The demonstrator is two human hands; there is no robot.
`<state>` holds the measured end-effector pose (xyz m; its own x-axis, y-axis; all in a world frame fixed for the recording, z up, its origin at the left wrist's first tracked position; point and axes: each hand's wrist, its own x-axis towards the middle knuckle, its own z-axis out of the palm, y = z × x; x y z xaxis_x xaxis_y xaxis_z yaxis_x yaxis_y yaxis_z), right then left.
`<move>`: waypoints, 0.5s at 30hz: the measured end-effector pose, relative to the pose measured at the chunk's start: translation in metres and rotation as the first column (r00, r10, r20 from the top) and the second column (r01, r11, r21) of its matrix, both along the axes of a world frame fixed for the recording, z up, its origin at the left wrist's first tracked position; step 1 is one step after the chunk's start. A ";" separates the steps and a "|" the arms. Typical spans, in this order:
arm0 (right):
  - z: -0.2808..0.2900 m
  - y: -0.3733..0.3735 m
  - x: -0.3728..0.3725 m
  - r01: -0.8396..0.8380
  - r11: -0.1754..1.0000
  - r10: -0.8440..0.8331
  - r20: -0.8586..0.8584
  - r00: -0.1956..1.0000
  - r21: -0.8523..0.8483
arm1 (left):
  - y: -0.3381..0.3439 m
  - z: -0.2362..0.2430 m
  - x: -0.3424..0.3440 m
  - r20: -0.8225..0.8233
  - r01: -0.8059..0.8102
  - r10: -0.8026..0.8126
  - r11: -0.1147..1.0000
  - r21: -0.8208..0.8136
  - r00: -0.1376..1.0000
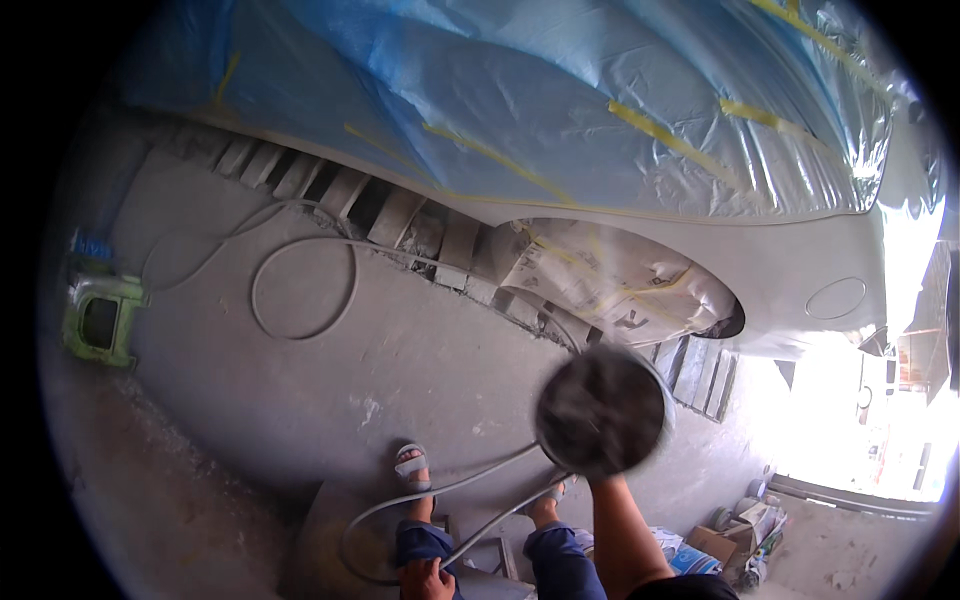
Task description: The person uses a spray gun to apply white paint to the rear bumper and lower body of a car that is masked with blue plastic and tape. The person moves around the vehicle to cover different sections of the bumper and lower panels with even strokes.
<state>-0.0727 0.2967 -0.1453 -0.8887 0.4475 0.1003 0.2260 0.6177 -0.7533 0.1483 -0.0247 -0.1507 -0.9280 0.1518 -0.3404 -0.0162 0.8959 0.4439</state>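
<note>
My right hand, mostly hidden behind a round sander [603, 412], holds it up in front of me at the end of my right forearm [630, 535]. The sander's broad dark face is turned toward me and blurred by motion. A grey hose [362, 520] loops below it across my lap. My left hand [427, 580] rests on my left thigh with fingers curled where the hose passes, and appears closed around it. Beyond the sander stands a pale car body [790, 265], its wheel opening covered with masking paper [610, 285].
Blue plastic sheeting [480, 110] with yellow tape drapes the car. More hose [305, 335] coils on the grey floor [215, 330]. At far left is a green plastic stool [103, 315]. Metal slats [395, 215] run beneath the car. Cardboard and other clutter [735, 540] lie at lower right.
</note>
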 end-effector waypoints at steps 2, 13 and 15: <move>0.024 0.013 0.040 0.156 0.987 -0.157 0.025 0.987 0.043 | 0.000 0.000 -0.002 -0.031 0.006 -0.006 1.000 0.008 0.999; 0.058 -0.049 0.009 -0.284 0.857 0.283 0.069 0.957 0.431 | -0.024 -0.014 0.001 -0.027 -0.111 0.112 0.993 0.025 0.993; 0.066 -0.047 0.007 -0.316 0.812 0.314 0.088 0.945 0.491 | -0.033 -0.009 -0.001 -0.003 -0.089 0.089 0.996 0.013 0.996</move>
<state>-0.0658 0.2494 -0.0793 -0.9729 0.0349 0.2286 -0.0438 0.9430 -0.3300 0.1469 -0.0579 -0.1594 -0.9391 0.0731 -0.3358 -0.0939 0.8853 0.4553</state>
